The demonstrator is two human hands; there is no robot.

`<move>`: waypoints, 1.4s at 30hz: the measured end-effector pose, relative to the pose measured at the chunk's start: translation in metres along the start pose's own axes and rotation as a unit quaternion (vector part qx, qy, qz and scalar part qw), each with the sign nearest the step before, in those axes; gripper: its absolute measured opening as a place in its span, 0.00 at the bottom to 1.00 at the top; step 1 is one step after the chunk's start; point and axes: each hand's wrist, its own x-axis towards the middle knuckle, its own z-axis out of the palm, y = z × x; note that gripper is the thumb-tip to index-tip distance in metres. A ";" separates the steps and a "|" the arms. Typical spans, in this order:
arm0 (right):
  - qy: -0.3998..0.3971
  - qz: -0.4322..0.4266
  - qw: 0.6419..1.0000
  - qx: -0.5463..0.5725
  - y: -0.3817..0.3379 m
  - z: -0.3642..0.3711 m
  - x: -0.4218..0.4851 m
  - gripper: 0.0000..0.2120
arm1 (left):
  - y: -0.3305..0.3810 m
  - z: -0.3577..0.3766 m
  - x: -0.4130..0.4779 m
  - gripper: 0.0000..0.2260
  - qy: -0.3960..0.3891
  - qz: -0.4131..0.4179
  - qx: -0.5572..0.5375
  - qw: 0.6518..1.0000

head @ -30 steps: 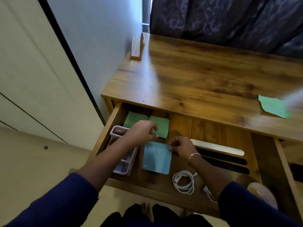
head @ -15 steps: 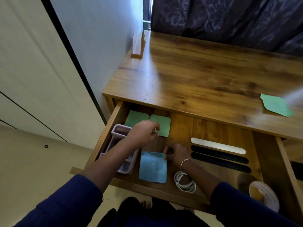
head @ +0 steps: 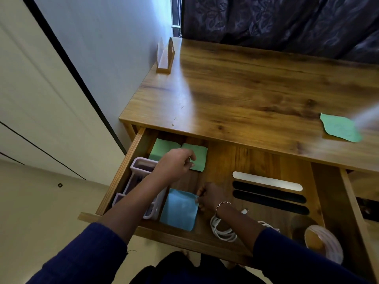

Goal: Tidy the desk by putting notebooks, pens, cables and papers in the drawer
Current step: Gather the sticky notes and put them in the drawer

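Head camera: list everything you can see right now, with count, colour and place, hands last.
Desk: one, brown wood, centre.
Drawer: one, wood, pulled open under the desk.
Green papers: two, drawer's back left.
Green paper: one, desk top, right.
Blue paper: one, drawer front.
Organiser tray: one, pale lilac, drawer's left side.
White cable: one, coiled, drawer front.
Flat sticks: one white, two black, drawer's right.
Tape roll: one, pale, drawer's front right.
Wooden stand: one, desk's back left corner.
Curtain: dark, behind desk.
Left hand: over the green papers.
Right hand: at the blue paper's corner.
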 end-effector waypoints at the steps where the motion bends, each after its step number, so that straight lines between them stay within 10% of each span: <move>1: -0.006 -0.001 1.000 0.004 -0.001 0.000 0.000 0.14 | 0.000 0.000 0.000 0.10 0.002 0.000 -0.001 1.000; 16: 0.028 -0.054 0.995 -0.084 0.001 0.003 -0.003 0.15 | -0.006 0.000 0.000 0.09 0.005 0.008 0.012 1.000; 29: 0.296 -0.214 0.925 -0.107 0.040 -0.086 -0.030 0.06 | 0.054 0.010 0.032 0.19 0.013 0.118 0.004 0.993; 42: 0.484 -0.070 0.872 0.003 0.119 -0.261 -0.056 0.08 | 0.206 0.055 0.123 0.24 -0.048 0.270 0.078 0.958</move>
